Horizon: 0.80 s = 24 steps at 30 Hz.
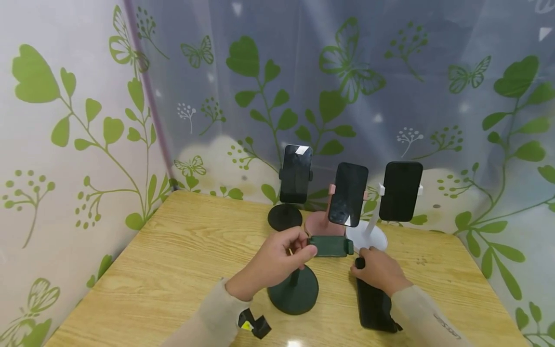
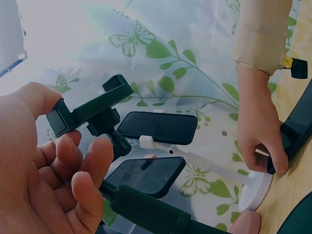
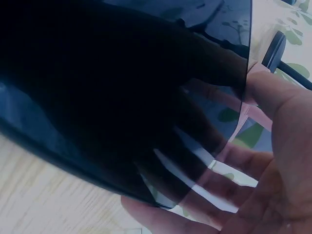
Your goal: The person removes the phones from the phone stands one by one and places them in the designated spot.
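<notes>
In the head view a dark green phone stand stands near the middle of the table, its round base (image 1: 299,296) flat on the wood. My left hand (image 1: 273,262) pinches one end of its clamp (image 1: 330,246) between thumb and fingers. The left wrist view shows the thumb on the outer face of the clamp's end arm (image 2: 59,118), and the ribbed green stem (image 2: 148,212) below. To the right, my right hand (image 1: 380,270) grips the far end of a black phone (image 1: 375,308). The fingers show through reflections on its glossy screen (image 3: 146,122) in the right wrist view.
Behind the hands stand three more holders, with black (image 1: 277,217), pink (image 1: 316,222) and white (image 1: 379,238) bases. Each bears an upright dark phone, the pink one's phone (image 1: 348,195) leaning closest over the green clamp. A leaf-patterned curtain (image 1: 269,72) hangs along the table's back edge.
</notes>
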### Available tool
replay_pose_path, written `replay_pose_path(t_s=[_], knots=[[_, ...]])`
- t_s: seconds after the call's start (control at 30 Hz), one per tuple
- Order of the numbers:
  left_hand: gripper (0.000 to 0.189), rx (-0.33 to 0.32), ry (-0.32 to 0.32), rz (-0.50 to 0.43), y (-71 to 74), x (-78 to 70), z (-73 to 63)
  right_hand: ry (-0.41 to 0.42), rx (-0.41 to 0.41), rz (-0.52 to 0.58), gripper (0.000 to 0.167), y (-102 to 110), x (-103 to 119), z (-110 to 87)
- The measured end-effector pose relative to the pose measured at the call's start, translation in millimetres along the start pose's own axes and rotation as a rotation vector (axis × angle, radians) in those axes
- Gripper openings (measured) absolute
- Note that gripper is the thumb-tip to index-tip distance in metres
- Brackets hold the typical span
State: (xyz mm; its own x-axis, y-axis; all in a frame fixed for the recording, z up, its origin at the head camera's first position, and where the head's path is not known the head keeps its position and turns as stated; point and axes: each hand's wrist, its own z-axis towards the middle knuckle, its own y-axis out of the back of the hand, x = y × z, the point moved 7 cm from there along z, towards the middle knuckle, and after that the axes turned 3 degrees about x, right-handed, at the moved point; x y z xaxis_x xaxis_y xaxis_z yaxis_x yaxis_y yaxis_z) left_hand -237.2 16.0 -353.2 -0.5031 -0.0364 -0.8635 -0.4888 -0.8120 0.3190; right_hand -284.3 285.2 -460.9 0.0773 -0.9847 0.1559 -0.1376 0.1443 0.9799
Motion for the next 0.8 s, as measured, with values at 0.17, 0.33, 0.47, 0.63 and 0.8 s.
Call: replay_pose_path(t_s=[0.17, 0.33, 0.47, 0.63, 0.8], knots=[[0.015, 0.001, 0.002, 0.001, -0.4, -0.4, -0.3, -0.024, 0.037, 0.015, 0.051, -6.4, -3.9, 2.0], [0.015, 0.005, -0.006, 0.005, -0.9, 0.0, 0.1, -0.04, 0.06, 0.018, 0.051, -10.6, -6.9, 4.3], [0.014, 0.004, -0.011, 0.007, -0.7, -0.2, 0.5, -0.045, 0.074, 0.016, 0.052, -11.0, -7.0, 5.9], [0.013, 0.006, -0.004, 0.006, -0.7, 0.6, 0.2, -0.04, 0.089, 0.008, 0.053, -9.8, -4.5, 5.7], [0.014, 0.008, -0.002, 0.009, 0.0, 1.4, -0.2, -0.037, 0.1, 0.0, 0.053, -7.7, -0.2, 4.3]])
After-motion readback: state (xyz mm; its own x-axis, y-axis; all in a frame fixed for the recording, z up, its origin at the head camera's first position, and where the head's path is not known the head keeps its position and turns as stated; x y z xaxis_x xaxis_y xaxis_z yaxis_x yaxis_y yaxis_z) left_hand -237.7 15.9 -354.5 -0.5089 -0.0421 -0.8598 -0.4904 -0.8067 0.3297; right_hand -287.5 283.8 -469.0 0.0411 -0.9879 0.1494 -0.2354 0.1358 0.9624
